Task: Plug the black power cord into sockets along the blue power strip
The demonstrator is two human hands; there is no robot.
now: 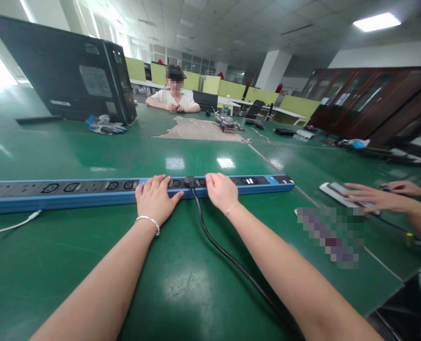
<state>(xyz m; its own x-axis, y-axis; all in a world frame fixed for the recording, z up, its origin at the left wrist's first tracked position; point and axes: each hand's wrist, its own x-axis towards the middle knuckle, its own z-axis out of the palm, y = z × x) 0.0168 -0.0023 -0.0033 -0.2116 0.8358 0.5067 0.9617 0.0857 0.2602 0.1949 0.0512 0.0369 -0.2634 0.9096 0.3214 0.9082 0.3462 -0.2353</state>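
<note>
A long blue and black power strip [93,188] with several sockets lies across the green table in front of me. My left hand [156,198] bends over it, its fingers on the far side and its thumb along the near edge. Just right of the plug, my right hand [223,192] is closed over the strip, with its fingertips hidden behind it. Between my hands a black plug [189,181] sits in one of the sockets. Its black cord [215,244] curves toward me and passes under my right forearm.
A white cable [14,227] lies at the near left. Behind the strip are a large black computer case [78,76] and gloves [105,125]. A person [175,97] sits opposite. At right, another person's hands [370,198] are over a phone [338,192], near a blurred-out object [329,237].
</note>
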